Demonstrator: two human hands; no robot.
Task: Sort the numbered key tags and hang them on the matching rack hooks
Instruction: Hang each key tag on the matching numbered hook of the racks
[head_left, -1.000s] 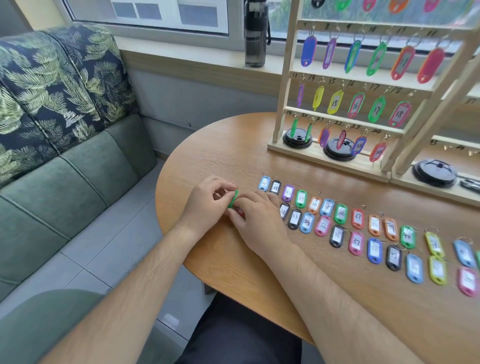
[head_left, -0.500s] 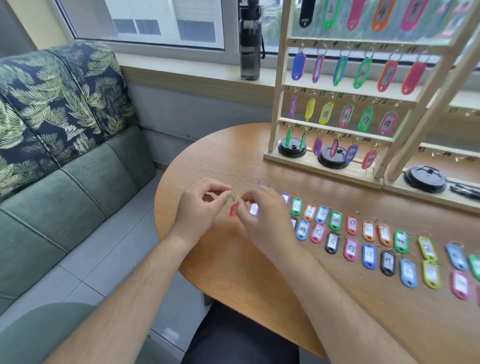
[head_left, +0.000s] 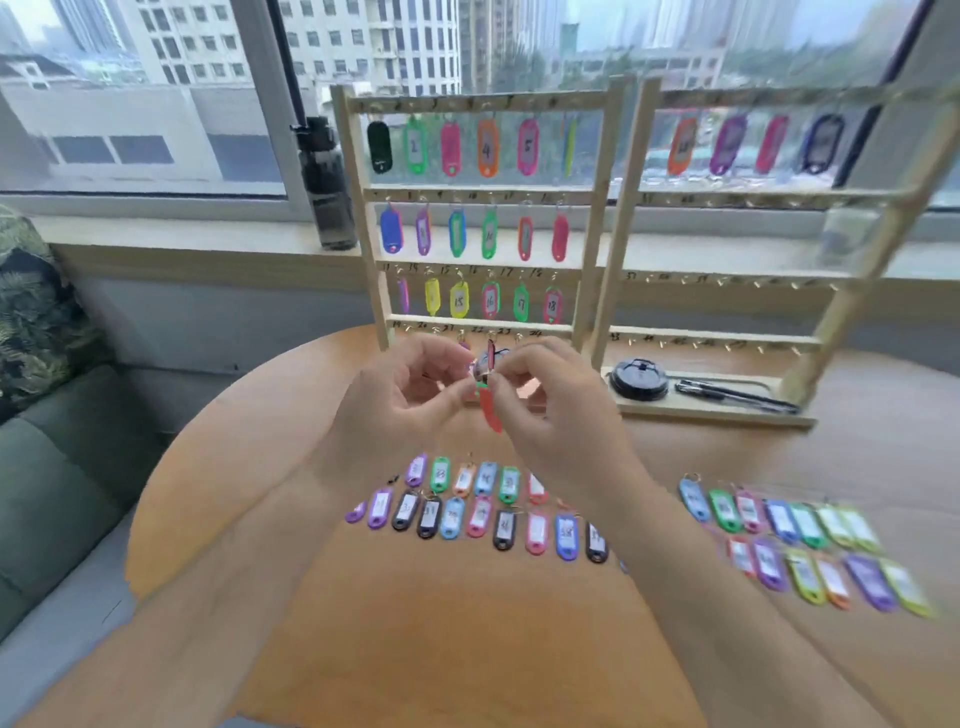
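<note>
Aloft, red tag (head_left: 491, 411) between both hands (head_left: 400, 410) (head_left: 563, 423)

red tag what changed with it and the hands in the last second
The left hand and right hand rose from the table up to the rack bottom row, carrying the red tag pinched between them near its ring. The loose tags on the table and the hung tags stayed put.

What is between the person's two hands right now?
A red key tag hangs there, pinched at its top end by the left hand and right hand. The head view shows this, slightly blurred.
</note>
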